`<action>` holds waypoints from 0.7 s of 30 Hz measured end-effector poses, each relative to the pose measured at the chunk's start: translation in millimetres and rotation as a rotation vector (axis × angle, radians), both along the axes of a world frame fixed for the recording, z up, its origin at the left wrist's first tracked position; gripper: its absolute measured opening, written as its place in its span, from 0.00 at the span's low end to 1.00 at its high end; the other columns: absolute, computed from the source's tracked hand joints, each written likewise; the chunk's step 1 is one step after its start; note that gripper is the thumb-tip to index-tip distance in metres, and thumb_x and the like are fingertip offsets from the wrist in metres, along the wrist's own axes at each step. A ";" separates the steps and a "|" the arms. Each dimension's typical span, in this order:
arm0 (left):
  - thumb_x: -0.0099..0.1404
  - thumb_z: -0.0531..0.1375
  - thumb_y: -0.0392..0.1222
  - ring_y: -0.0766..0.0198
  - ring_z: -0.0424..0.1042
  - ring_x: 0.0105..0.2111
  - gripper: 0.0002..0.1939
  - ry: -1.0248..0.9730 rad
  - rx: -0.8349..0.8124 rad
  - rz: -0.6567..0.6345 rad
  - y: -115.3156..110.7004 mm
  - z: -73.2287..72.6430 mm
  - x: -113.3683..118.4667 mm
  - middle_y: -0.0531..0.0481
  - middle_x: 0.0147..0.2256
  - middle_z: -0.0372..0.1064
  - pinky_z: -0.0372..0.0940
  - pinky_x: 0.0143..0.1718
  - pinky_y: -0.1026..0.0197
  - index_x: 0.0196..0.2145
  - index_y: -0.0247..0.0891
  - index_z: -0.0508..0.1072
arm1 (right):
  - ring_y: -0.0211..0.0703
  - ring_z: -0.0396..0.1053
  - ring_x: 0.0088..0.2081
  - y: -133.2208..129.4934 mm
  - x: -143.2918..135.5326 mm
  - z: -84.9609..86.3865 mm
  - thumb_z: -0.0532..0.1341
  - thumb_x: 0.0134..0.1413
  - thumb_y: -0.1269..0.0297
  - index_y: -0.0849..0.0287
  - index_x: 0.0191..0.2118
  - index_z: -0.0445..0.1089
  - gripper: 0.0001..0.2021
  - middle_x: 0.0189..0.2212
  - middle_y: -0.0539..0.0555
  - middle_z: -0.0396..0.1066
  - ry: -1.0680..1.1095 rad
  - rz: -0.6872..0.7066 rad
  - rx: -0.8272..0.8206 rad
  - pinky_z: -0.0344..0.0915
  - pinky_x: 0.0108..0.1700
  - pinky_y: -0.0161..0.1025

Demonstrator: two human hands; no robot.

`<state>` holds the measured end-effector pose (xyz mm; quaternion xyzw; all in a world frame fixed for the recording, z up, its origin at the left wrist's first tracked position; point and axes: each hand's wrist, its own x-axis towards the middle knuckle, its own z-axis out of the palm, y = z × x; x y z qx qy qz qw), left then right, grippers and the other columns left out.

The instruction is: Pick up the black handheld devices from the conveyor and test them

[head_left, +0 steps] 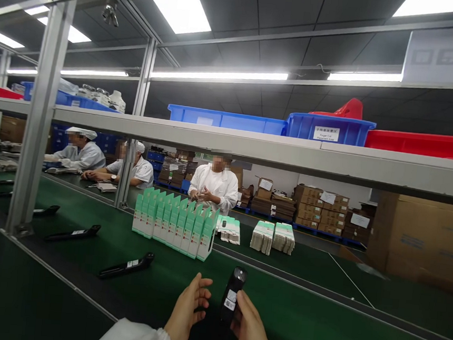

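Note:
A long black handheld device with white labels on its side stands upright in front of me. My right hand grips it from the right, thumb along its edge. Just left of the device, my left hand is open, its fingers apart and slightly curled, with a gap between them and the device. Two similar black devices lie farther left on the green belt. Beyond my hands, a row of green-and-white boxes stands upright with top flaps raised.
Stacks of flat cartons lie on the far work surface. A co-worker in white stands opposite, and two more people sit at left. Overhead runs a shelf with blue bins and a red bin. A metal post rises at left.

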<state>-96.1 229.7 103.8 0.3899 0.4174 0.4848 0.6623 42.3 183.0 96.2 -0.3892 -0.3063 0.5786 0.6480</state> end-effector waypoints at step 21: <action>0.50 0.57 0.50 0.72 0.60 0.23 0.14 0.160 0.082 -0.118 -7.2 0.0 3.2 0.56 0.24 0.60 0.52 0.23 0.69 0.32 0.38 0.70 | 0.56 0.67 0.42 15.0 34.9 -34.7 0.63 0.36 0.67 0.58 0.36 0.71 0.15 0.36 0.59 0.71 -0.902 -0.209 -0.121 0.59 0.46 0.46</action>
